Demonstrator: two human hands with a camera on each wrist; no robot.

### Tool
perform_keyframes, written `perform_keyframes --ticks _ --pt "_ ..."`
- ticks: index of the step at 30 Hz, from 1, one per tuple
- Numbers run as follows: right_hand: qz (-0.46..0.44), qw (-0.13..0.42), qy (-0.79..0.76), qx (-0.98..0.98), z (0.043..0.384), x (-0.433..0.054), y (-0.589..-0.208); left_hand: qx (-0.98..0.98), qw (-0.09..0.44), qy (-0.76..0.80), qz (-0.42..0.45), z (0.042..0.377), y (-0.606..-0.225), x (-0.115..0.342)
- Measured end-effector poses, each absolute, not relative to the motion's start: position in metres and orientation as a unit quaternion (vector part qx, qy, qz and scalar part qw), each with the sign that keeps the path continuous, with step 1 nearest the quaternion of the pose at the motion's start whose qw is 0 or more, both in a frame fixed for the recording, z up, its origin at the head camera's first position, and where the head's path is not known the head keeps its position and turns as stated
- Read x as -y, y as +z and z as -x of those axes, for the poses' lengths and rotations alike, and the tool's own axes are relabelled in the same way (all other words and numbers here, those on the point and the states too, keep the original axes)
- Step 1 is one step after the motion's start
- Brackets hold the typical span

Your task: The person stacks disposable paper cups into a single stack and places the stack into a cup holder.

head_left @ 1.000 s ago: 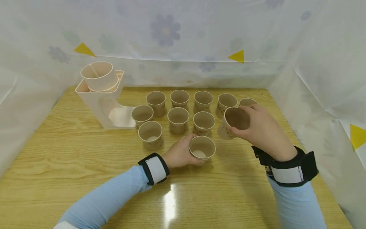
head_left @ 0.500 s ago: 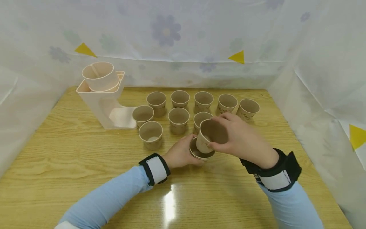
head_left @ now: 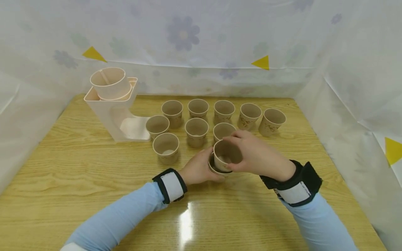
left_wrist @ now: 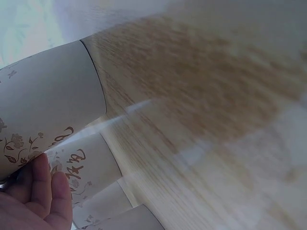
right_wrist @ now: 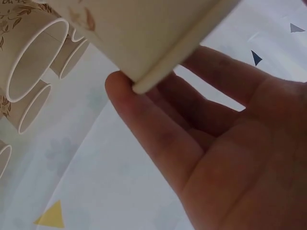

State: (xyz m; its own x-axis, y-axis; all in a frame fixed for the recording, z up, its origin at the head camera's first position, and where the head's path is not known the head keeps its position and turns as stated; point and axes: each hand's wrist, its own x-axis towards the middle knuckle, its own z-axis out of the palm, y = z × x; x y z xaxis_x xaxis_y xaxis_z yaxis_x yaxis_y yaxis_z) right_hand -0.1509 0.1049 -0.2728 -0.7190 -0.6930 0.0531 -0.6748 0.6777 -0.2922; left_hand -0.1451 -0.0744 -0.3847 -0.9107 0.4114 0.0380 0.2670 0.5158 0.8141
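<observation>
My left hand (head_left: 199, 168) curls round a beige paper cup (head_left: 216, 172) near the middle of the table. Its rim looks doubled, as in a nested stack. Tilted inside its mouth is a second paper cup (head_left: 226, 150), which my right hand (head_left: 257, 155) grips by the rim with thumb and fingers. In the left wrist view, the cup at my left hand (left_wrist: 45, 191) bears a brown floral print (left_wrist: 48, 105). The right wrist view has the upper cup (right_wrist: 144, 33) between my right fingers; the lower cup is not distinguishable there.
Several paper cups stand upright beyond my hands, including a far-right cup (head_left: 272, 122) and a near-left cup (head_left: 166, 148). A pale plastic stand (head_left: 108, 115) at the left carries a white cup (head_left: 110, 85). White sheeting (head_left: 188, 80) borders the wooden table (head_left: 94, 181).
My right hand has carried its cup leftward from the right side and lowered it into the mouth of the cup in my left hand. The left hand has stayed in place.
</observation>
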Motion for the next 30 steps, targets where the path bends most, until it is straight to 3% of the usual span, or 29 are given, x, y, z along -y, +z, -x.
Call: perform_keyframes --ticks 30 --pt "0.428 0.05 -0.099 -0.897 0.158 -0.097 -0.296 -0.872 0.07 0.446 -0.19 0.145 -0.388 0.074"
